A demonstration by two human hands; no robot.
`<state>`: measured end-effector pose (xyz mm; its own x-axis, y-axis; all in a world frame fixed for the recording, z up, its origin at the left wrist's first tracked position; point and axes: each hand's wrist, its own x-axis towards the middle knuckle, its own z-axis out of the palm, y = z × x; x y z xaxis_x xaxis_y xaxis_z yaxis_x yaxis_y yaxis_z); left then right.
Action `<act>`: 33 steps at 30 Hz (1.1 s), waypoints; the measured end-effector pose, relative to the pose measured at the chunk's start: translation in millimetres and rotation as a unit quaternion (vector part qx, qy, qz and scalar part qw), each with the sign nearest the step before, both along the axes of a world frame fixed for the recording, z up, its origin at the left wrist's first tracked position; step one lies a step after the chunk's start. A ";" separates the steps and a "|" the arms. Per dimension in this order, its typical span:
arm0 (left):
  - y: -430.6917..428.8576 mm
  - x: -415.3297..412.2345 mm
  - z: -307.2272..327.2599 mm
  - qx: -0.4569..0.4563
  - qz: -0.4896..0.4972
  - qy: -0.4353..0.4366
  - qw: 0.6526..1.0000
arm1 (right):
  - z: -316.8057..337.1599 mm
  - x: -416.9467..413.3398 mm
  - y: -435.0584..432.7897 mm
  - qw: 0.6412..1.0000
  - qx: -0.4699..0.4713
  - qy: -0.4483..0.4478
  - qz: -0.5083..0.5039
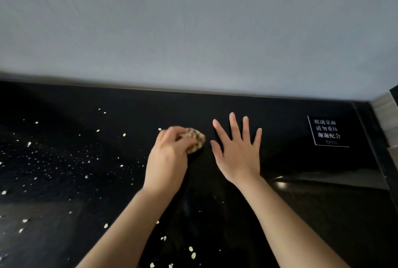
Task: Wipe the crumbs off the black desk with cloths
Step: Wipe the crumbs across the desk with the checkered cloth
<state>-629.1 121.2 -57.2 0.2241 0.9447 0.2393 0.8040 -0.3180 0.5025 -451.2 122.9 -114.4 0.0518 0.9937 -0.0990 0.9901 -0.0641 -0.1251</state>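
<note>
Well left of the sign (328, 131) on the black desk (301, 214), the person's left hand (168, 160) grips a bunched checked cloth (195, 138), probably to sweep the crumbs (64, 164) scattered farther from the sign, while the right hand (237, 151), nearer it, lies spread, fingers apart, seemingly bracing.

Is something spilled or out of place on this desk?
Yes: pale crumbs lie scattered over the glossy black desk, mostly left of the left hand, which grips a bunched brown checked cloth.
</note>
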 end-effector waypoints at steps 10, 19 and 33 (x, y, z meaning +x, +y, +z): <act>117.6 -23.3 -12.8 -0.001 0.121 0.023 0.992 | -3.6 -20.0 49.4 1.000 0.022 -0.011 -0.008; 95.8 -18.0 -25.4 0.012 -0.028 0.101 0.994 | -3.4 -19.6 48.0 1.000 0.023 -0.013 -0.006; 28.4 -52.2 -4.9 0.005 -0.047 0.002 0.999 | -2.0 -23.6 37.5 0.999 -0.001 -0.032 -0.008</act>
